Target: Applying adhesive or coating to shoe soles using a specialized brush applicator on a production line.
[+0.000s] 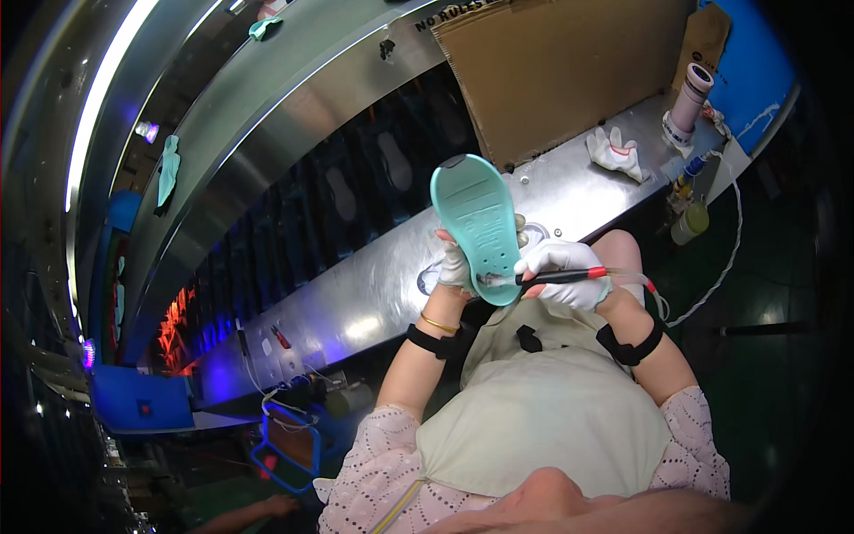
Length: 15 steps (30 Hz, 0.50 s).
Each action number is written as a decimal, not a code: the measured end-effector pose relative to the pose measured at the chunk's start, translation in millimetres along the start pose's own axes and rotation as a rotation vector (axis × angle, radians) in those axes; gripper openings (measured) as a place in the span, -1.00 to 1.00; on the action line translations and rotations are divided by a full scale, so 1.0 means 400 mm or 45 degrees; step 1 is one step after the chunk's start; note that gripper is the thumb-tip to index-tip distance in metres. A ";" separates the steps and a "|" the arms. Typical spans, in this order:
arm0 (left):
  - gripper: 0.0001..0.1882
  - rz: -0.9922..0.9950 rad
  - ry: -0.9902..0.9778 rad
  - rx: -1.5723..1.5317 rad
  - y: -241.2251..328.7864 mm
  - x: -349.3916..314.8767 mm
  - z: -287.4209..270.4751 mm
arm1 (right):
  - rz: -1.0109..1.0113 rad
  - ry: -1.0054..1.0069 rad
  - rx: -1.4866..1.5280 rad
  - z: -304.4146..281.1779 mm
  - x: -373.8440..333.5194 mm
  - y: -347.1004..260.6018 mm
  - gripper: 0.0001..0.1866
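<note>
A teal shoe sole (480,209) is held up above the steel ledge, its inner face with small holes turned toward me. My left hand (455,267), in a white glove with some bare fingertips, grips the sole by its left edge near the lower end. In my gloved right hand (569,278) is a slim black-and-red glue brush (556,277), held like a pen. A clear tube (633,278) trails from its back end. The brush's tip reaches the lower end of the sole; whether it touches cannot be told. Dark marking shows at the sole's top edge.
Ahead runs a steel ledge (391,298) beside a dark rack with several soles. A cardboard sheet (560,80) leans behind it. On the right lie a white glove (616,153) and a pink cylinder (688,102). A belt (294,44) carrying teal pieces (167,169) passes farther off.
</note>
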State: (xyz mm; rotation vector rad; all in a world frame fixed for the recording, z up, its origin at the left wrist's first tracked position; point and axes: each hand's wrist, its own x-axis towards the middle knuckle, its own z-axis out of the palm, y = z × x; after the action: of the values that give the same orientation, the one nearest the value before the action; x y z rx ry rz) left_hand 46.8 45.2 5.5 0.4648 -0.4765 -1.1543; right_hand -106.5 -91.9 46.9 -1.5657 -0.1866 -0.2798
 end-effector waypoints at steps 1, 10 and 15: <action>0.08 -0.064 -0.053 0.061 0.010 0.003 0.001 | -0.010 -0.113 -0.097 -0.002 0.005 -0.009 -0.79; 0.05 -0.403 0.037 0.273 0.042 0.005 -0.007 | 0.030 -0.432 0.093 -0.036 0.010 -0.004 -0.81; -0.06 -0.516 0.133 0.322 0.048 0.022 -0.013 | -0.130 -0.191 -0.329 0.004 0.012 0.005 -0.84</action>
State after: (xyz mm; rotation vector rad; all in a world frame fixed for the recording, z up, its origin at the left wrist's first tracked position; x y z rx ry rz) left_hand 67.0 43.9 13.5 0.8663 -0.4507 -1.4560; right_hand -101.4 -90.7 46.3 -1.8376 -0.3596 -0.2739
